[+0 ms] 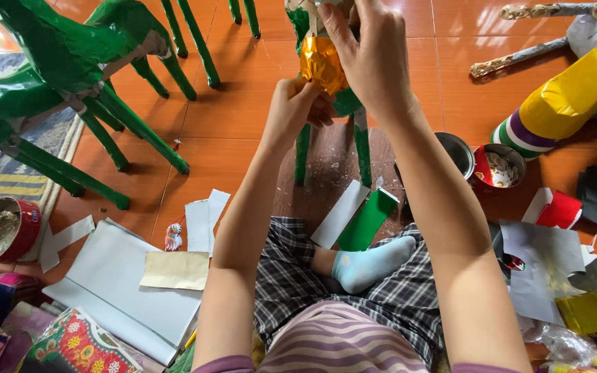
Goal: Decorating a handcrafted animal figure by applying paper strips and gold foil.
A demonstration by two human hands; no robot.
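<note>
Gold foil (322,63) is what both my hands are working, pressed onto the green paper figure (345,103) that stands on the floor (243,117) just past my knees. My right hand (371,59) comes over the top of the figure, thumb and fingers pinching the upper edge of the foil against it, so that grip is closed on the foil. My left hand (300,103) sits just below and to the left of the foil, fingertips curled narrow on its lower edge.

To do this well I judge I should keep the upper pinch steady as an anchor and smooth downward with the lower fingers, a little at a time, so the foil lies flat without creasing or tearing. The figure stands on thin green legs (362,146), so I would press lightly and toward my own holding hand, not sideways. Near the figure's right legs stand two open tins (481,160).
</note>
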